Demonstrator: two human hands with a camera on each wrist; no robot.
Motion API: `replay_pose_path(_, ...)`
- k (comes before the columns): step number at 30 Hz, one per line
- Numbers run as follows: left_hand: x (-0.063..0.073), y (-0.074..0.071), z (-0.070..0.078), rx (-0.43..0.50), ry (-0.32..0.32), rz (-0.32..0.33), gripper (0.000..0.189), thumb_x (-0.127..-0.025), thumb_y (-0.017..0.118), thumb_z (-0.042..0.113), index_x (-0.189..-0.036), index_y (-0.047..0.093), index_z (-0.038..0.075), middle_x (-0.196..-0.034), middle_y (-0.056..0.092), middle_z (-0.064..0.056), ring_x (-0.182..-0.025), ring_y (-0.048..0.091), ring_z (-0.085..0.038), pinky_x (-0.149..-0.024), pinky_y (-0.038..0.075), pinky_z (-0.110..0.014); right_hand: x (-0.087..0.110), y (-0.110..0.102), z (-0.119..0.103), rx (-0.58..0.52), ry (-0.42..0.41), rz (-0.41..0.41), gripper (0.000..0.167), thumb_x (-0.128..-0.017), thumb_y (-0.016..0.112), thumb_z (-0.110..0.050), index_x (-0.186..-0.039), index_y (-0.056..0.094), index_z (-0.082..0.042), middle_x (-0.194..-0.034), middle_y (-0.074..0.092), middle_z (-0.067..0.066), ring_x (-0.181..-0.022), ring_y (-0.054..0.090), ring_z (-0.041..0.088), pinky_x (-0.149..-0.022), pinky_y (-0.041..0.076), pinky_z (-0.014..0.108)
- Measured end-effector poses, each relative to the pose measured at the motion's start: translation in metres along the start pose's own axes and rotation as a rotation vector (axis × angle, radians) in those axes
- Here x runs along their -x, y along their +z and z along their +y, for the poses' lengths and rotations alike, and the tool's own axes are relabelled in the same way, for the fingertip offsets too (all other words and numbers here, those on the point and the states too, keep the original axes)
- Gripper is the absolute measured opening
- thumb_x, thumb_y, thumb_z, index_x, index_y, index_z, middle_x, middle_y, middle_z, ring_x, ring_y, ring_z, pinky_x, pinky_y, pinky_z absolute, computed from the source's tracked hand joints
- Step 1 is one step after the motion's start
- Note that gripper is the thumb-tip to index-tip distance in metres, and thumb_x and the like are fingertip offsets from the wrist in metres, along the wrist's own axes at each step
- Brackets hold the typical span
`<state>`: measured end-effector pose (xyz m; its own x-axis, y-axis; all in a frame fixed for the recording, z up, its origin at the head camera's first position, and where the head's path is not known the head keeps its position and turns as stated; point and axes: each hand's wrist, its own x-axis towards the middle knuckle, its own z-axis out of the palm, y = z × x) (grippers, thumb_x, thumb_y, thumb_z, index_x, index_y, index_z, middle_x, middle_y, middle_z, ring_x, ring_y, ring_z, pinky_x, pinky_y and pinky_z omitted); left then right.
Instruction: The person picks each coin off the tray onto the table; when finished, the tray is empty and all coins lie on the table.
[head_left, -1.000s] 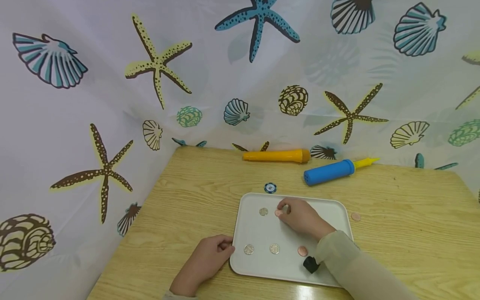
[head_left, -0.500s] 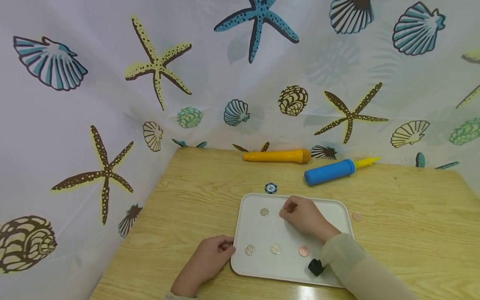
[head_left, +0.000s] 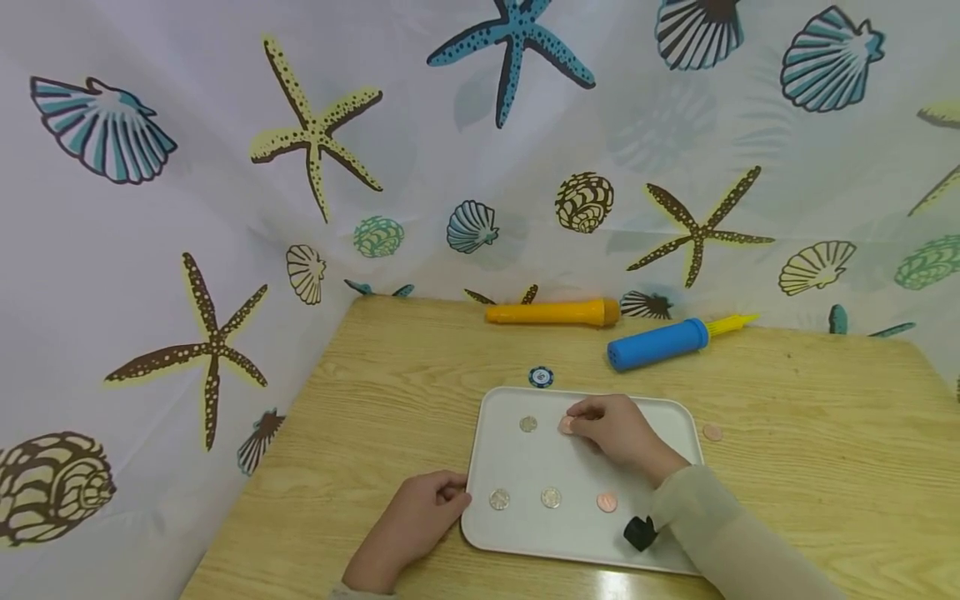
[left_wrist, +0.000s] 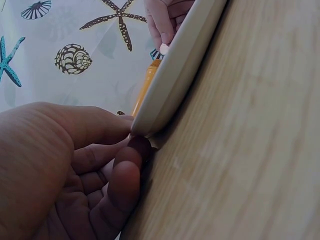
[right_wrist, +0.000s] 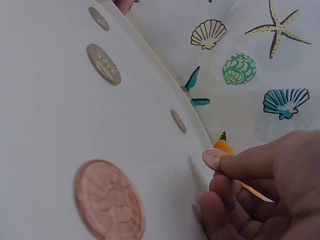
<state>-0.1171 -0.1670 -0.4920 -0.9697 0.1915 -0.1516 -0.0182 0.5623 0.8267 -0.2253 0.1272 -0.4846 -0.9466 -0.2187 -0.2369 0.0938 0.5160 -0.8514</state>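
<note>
A white tray (head_left: pixel 517 462) lies on the wooden table, with three silvery coins on it: one at the back left (head_left: pixel 528 424), two along the front (head_left: pixel 498 499) (head_left: pixel 551 497). To their right lies a copper coin (head_left: pixel 607 502), large in the right wrist view. My right hand (head_left: pixel 618 429) pinches another copper coin (right_wrist: pixel 212 159) between thumb and fingers, over the tray's back half. At the tray's left edge, my left hand (head_left: pixel 416 517) grips the rim, thumb on top and a finger beneath in the left wrist view.
One more copper coin (head_left: pixel 712 432) lies on the table right of the tray. Behind the tray are a blue poker chip (head_left: pixel 541 377), an orange microphone-shaped toy (head_left: pixel 551 312) and a blue hand pump (head_left: pixel 660 343) with a yellow nozzle. A shell-patterned curtain (head_left: pixel 420 150) borders the table.
My right hand has shifted slightly to the right with the copper coin, which was hidden by the fingers half a second ago and shows again. My left hand stays on the tray's rim.
</note>
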Motion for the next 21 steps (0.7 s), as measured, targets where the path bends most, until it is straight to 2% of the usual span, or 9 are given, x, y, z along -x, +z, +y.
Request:
replay_pose_path(6, -0.002, -0.001, -0.001, -0.030, 0.003, 0.010, 0.032, -0.095, 0.068, 0.019, -0.121, 0.069, -0.001, -0.087, 0.067, 0.002, -0.067, 0.058, -0.010, -0.062, 0.049, -0.024, 0.002, -0.007, -0.001, -0.065, 0.044, 0.019, 0.022, -0.090, 0.077, -0.029, -0.106, 0.077, -0.014, -0.087, 0.069, 0.004, -0.076, 0.060, 0.019, -0.068, 0.052, 0.030)
replay_pose_path(12, -0.002, 0.001, -0.004, -0.023, 0.001, -0.002, 0.032, -0.096, 0.068, 0.019, -0.121, 0.069, -0.001, -0.086, 0.067, 0.002, -0.067, 0.058, -0.011, -0.061, 0.049, -0.024, 0.004, -0.011, 0.001, -0.066, 0.033, 0.034, 0.024, -0.090, 0.077, -0.031, -0.106, 0.077, -0.013, -0.092, 0.071, 0.003, -0.078, 0.061, 0.020, -0.069, 0.052, 0.030)
replay_pose_path(21, -0.002, 0.000, -0.006, -0.030, 0.015, 0.005, 0.033, -0.096, 0.068, 0.020, -0.121, 0.069, -0.001, -0.086, 0.068, 0.003, -0.068, 0.058, -0.010, -0.061, 0.049, -0.024, 0.011, -0.027, 0.005, -0.055, 0.060, 0.073, 0.033, -0.090, 0.076, -0.038, -0.112, 0.075, -0.014, -0.098, 0.071, 0.003, -0.085, 0.062, 0.021, -0.072, 0.052, 0.031)
